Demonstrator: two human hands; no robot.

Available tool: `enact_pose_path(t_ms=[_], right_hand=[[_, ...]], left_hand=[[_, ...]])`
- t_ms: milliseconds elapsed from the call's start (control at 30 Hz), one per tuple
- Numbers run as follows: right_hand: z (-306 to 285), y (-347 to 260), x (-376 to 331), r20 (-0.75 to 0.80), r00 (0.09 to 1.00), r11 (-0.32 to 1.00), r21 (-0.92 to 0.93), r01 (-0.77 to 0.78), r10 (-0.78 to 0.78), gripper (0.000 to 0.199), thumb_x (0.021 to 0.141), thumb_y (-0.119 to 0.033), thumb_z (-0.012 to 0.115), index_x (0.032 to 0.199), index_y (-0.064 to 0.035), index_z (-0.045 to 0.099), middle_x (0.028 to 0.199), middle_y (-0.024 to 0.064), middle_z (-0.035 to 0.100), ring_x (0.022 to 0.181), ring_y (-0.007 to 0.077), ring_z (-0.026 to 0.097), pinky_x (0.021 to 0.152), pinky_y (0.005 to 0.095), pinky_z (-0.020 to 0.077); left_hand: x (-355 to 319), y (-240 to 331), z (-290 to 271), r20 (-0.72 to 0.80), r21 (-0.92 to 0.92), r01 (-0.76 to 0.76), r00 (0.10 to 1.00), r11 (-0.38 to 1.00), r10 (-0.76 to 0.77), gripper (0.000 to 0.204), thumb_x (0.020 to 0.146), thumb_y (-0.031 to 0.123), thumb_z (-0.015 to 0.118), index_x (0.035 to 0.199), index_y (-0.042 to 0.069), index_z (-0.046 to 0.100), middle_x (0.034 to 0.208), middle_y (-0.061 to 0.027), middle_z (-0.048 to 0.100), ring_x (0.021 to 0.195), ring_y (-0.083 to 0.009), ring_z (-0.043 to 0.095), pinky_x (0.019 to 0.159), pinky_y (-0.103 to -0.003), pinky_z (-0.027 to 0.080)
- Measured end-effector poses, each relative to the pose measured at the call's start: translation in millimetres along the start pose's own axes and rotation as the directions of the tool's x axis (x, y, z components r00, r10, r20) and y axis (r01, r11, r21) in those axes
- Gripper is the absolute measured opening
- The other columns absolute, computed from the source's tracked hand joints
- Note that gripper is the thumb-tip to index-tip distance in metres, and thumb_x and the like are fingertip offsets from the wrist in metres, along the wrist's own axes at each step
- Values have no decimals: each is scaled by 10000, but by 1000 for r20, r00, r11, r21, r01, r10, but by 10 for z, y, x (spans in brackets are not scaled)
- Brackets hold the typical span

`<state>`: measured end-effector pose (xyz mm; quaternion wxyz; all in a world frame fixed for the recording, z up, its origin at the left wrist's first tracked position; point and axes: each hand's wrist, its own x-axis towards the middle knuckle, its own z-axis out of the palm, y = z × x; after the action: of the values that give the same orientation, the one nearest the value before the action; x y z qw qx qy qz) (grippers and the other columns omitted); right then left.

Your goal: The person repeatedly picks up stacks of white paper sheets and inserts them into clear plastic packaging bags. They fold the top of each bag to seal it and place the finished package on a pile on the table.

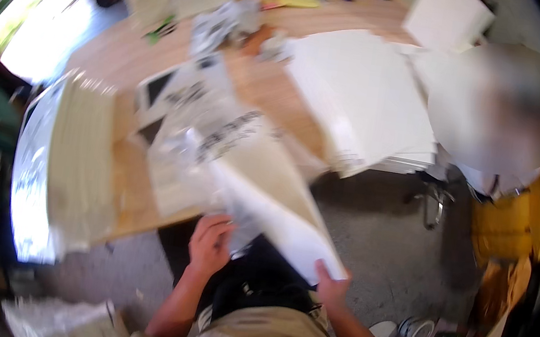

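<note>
A white sheet (293, 223) slants from the table's front edge toward my body, its near part curled. My right hand (333, 286) is closed on its near right corner, thumb on top. The far part of the sheet lies under or inside a see-through plastic bag (230, 137) with dark print; blur hides which. My left hand (211, 242) is closed at the bag's near left edge, fingers curled, seemingly pinching the film. Beneath, more see-through plastic bags (169, 186) lie spread on the wooden table (111, 52).
A stack of white sheets (361, 99) lies on the table's right side. Wrapped sheets (72, 170) are piled at the left edge. Crumpled plastic (224, 23) sits farther back. Another person (497, 181) is at the right, beside a yellow chair (516, 214). Wrapped bundles (69, 323) rest on the floor.
</note>
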<state>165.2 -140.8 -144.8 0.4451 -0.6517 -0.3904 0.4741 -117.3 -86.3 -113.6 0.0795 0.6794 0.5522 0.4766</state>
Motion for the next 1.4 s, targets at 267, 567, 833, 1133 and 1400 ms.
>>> enact_pose_path(t_ms=[267, 567, 833, 1133, 1400], right_hand=[[-67, -132, 111, 71, 968, 968, -54, 243, -239, 336, 910, -90, 694, 1213, 51, 656, 961, 103, 717, 850, 113, 642, 737, 278, 521], [54, 25, 180, 98, 939, 928, -148, 343, -331, 369, 895, -57, 681, 1244, 58, 638, 1056, 173, 729, 959, 196, 693, 842, 313, 534], [107, 128, 215, 143, 921, 908, -166, 384, -363, 368, 887, -61, 685, 1231, 62, 643, 1059, 200, 726, 968, 215, 705, 847, 332, 538], [293, -117, 244, 177, 916, 904, -175, 389, -359, 382, 886, -33, 670, 1257, 51, 633, 1078, 195, 723, 970, 198, 699, 837, 322, 535], [551, -350, 289, 179, 826, 806, -185, 562, -534, 397, 853, -12, 696, 1248, -13, 660, 971, 199, 722, 856, 234, 730, 725, 326, 546]], left_hand=[[54, 361, -567, 156, -2, 173, 973, 985, -170, 336, 752, 137, 772, 1066, 72, 671, 1089, -109, 641, 885, -299, 627, 791, -378, 514], [546, 547, -84, 307, 441, -165, 951, 882, 24, 654, 780, 107, 673, 1408, 132, 490, 1298, -103, 509, 1164, -323, 498, 1011, -455, 380], [607, 282, -44, 173, 371, -55, 985, 927, -11, 435, 776, 3, 595, 1209, 49, 600, 1059, -97, 589, 956, -279, 604, 829, -376, 501], [605, 595, 98, 242, 98, -178, 958, 979, 150, 239, 747, 38, 609, 981, 4, 643, 932, -116, 571, 867, -291, 621, 794, -381, 524], [369, 783, 104, 403, -38, -168, 899, 985, 169, 222, 767, 47, 604, 985, 12, 635, 933, -99, 572, 876, -302, 627, 801, -380, 534]])
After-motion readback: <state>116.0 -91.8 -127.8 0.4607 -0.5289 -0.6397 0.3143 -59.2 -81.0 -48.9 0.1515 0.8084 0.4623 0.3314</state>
